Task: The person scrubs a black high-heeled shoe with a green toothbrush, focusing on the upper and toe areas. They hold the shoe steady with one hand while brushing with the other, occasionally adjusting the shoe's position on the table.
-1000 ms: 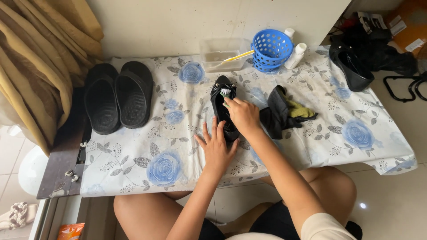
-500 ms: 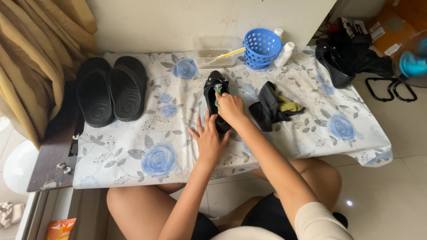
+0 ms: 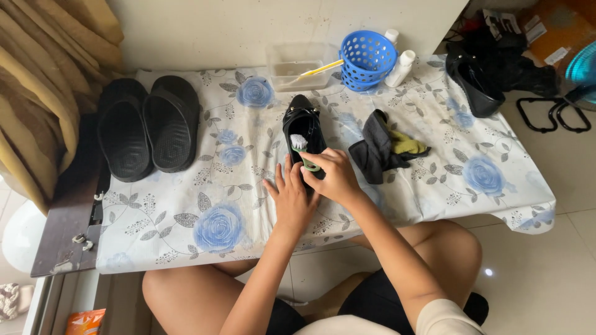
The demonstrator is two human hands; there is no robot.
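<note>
A black flat shoe (image 3: 303,127) lies on the flowered tablecloth (image 3: 211,205), toe pointing away from me. My right hand (image 3: 335,177) grips a small green-handled brush (image 3: 302,151), with its white bristles over the shoe's opening. My left hand (image 3: 292,198) rests flat beside the shoe's heel, fingers spread and touching it. A dark cloth with a yellow rag (image 3: 385,147) lies just right of the shoe.
A pair of black slippers (image 3: 149,127) sits at the left of the table. At the back stand a clear tub (image 3: 298,65), a blue basket (image 3: 367,59) and two white bottles (image 3: 400,67). Another black shoe (image 3: 475,90) lies far right. A curtain (image 3: 43,80) hangs left.
My right hand has drawn the brush back toward the shoe's heel, so the bristles now show. My left hand stays by the heel. The camera has tilted slightly.
</note>
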